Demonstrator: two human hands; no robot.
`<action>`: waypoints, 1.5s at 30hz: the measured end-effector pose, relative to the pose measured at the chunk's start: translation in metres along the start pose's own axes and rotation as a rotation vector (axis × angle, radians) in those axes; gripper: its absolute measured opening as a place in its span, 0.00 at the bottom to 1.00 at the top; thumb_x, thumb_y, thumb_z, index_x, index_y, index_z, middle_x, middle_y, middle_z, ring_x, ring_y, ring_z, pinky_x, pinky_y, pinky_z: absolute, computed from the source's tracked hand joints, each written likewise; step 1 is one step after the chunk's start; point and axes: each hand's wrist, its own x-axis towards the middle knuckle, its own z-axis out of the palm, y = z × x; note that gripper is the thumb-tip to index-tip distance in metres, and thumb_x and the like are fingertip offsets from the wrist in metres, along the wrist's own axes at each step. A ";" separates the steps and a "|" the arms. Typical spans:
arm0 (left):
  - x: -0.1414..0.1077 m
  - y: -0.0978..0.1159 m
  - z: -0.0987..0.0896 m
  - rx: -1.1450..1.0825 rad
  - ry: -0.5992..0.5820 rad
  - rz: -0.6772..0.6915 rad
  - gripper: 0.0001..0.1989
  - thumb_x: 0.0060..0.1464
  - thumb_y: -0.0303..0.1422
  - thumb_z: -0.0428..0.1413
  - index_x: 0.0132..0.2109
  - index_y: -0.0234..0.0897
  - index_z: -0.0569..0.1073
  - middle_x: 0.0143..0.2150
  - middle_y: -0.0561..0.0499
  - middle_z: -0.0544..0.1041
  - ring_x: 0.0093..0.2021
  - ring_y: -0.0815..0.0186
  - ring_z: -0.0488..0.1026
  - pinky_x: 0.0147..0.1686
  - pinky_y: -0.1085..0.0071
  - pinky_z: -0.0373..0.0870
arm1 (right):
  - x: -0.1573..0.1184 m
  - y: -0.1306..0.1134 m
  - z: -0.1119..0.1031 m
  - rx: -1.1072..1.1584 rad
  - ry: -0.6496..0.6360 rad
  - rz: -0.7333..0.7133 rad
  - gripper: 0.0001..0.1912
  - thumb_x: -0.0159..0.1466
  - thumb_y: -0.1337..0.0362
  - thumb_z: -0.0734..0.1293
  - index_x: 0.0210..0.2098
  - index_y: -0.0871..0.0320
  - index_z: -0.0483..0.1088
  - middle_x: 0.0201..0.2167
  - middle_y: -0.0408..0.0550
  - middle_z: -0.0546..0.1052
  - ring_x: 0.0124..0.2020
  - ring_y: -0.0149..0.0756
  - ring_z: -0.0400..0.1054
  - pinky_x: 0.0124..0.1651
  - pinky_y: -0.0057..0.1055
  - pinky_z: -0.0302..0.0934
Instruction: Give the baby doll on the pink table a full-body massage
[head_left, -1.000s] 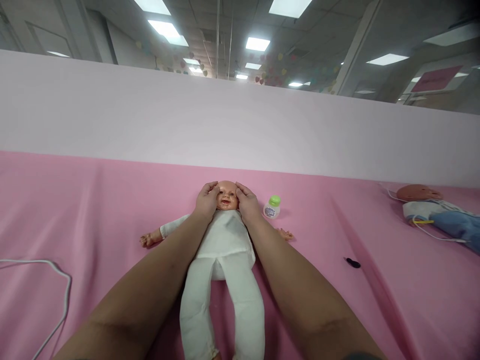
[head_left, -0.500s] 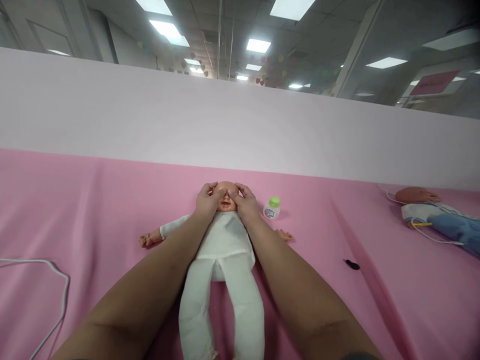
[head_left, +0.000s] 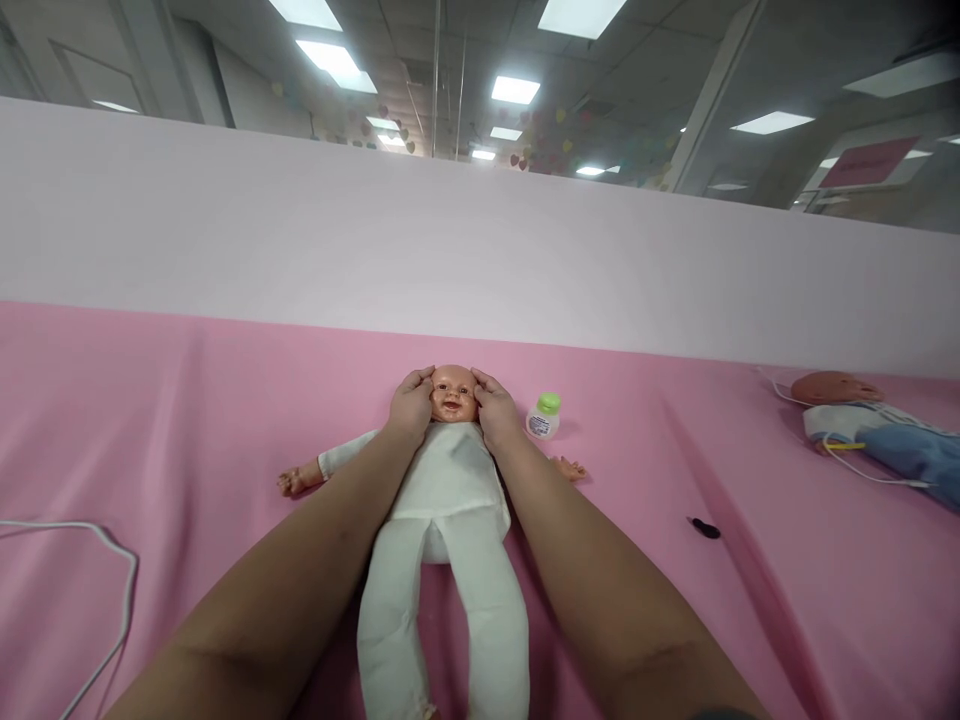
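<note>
A baby doll (head_left: 450, 470) with a white cloth body lies on its back, head away from me and arms spread. My left hand (head_left: 411, 408) cups the left side of its head, fingers curled around toward the top. On the opposite side my right hand (head_left: 495, 408) holds the head the same way, its thumb near the temple. The doll's eyes, nose and mouth show between my hands. Just right of my right hand stands a small clear bottle (head_left: 541, 418) with a green cap. My forearms partly cover the doll's arms.
A pink sheet (head_left: 225, 420) covers the surface up to a white wall (head_left: 480, 250) with glass above. A second doll (head_left: 892, 430) in blue and white, with thin tubes, lies at far right. A small black object (head_left: 705, 528) is right; a grey cable (head_left: 129, 590) lies left.
Both thumbs have slid outward from the middle of the doll's face to the sides of its head, uncovering the eyes. The doll and the bottle have stayed in place.
</note>
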 end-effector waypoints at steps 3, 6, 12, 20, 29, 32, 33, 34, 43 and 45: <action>-0.002 0.001 0.000 0.002 -0.008 0.008 0.18 0.51 0.37 0.63 0.49 0.39 0.80 0.48 0.45 0.82 0.50 0.56 0.79 0.53 0.59 0.75 | -0.002 0.000 -0.001 -0.013 -0.035 -0.032 0.24 0.58 0.59 0.73 0.54 0.54 0.77 0.60 0.49 0.79 0.60 0.43 0.73 0.66 0.44 0.64; -0.004 0.000 -0.001 0.054 -0.019 0.062 0.21 0.49 0.40 0.67 0.50 0.40 0.80 0.50 0.45 0.82 0.51 0.55 0.79 0.54 0.59 0.74 | -0.007 -0.005 0.000 -0.098 -0.066 -0.070 0.29 0.56 0.54 0.77 0.56 0.54 0.76 0.60 0.50 0.78 0.60 0.45 0.73 0.64 0.43 0.66; -0.004 0.001 0.000 0.219 0.011 0.103 0.20 0.51 0.42 0.68 0.50 0.41 0.80 0.52 0.45 0.81 0.53 0.55 0.78 0.57 0.58 0.72 | -0.012 -0.015 0.003 -0.339 0.034 -0.168 0.27 0.56 0.50 0.77 0.52 0.54 0.78 0.56 0.50 0.80 0.59 0.46 0.73 0.66 0.42 0.64; 0.006 -0.005 0.000 0.125 0.012 -0.009 0.15 0.57 0.35 0.59 0.51 0.41 0.80 0.49 0.45 0.83 0.50 0.56 0.79 0.53 0.59 0.75 | -0.001 -0.003 0.000 -0.206 0.047 -0.029 0.19 0.65 0.60 0.68 0.54 0.53 0.79 0.59 0.48 0.79 0.61 0.43 0.72 0.67 0.43 0.64; 0.003 -0.004 -0.002 0.108 -0.019 -0.003 0.20 0.53 0.41 0.64 0.51 0.39 0.79 0.50 0.44 0.83 0.50 0.55 0.80 0.53 0.60 0.75 | -0.004 -0.006 0.000 -0.242 -0.007 -0.055 0.28 0.59 0.53 0.76 0.57 0.54 0.77 0.62 0.50 0.77 0.64 0.45 0.70 0.70 0.44 0.60; 0.001 -0.003 -0.002 0.140 -0.024 0.009 0.24 0.50 0.44 0.68 0.52 0.40 0.79 0.50 0.44 0.83 0.49 0.54 0.80 0.51 0.60 0.75 | -0.006 -0.009 0.001 -0.304 -0.001 -0.067 0.32 0.55 0.50 0.79 0.55 0.55 0.77 0.60 0.52 0.79 0.61 0.47 0.72 0.68 0.45 0.62; 0.001 -0.003 -0.002 0.154 -0.021 0.009 0.24 0.49 0.44 0.68 0.52 0.40 0.78 0.50 0.44 0.83 0.48 0.54 0.81 0.50 0.60 0.75 | -0.006 -0.010 0.001 -0.325 0.011 -0.072 0.32 0.54 0.49 0.79 0.55 0.55 0.77 0.59 0.52 0.79 0.61 0.47 0.72 0.67 0.45 0.63; 0.001 -0.003 -0.001 0.169 -0.014 0.008 0.24 0.49 0.44 0.69 0.52 0.40 0.78 0.50 0.44 0.82 0.48 0.54 0.81 0.50 0.60 0.75 | -0.006 -0.010 0.001 -0.344 0.026 -0.078 0.31 0.54 0.49 0.79 0.54 0.55 0.77 0.58 0.52 0.80 0.60 0.47 0.73 0.66 0.45 0.64; 0.002 0.001 0.002 0.156 0.016 -0.024 0.13 0.55 0.36 0.60 0.47 0.42 0.80 0.47 0.46 0.83 0.49 0.56 0.79 0.50 0.61 0.74 | -0.002 -0.006 0.003 -0.170 0.067 0.003 0.19 0.63 0.60 0.70 0.53 0.55 0.79 0.60 0.51 0.78 0.61 0.43 0.73 0.66 0.44 0.64; 0.003 0.000 0.002 0.131 0.010 -0.028 0.15 0.55 0.35 0.59 0.49 0.41 0.79 0.47 0.46 0.83 0.48 0.56 0.79 0.50 0.61 0.75 | -0.002 -0.003 0.002 -0.079 0.055 0.036 0.22 0.61 0.62 0.71 0.55 0.56 0.78 0.62 0.52 0.77 0.61 0.44 0.73 0.66 0.44 0.65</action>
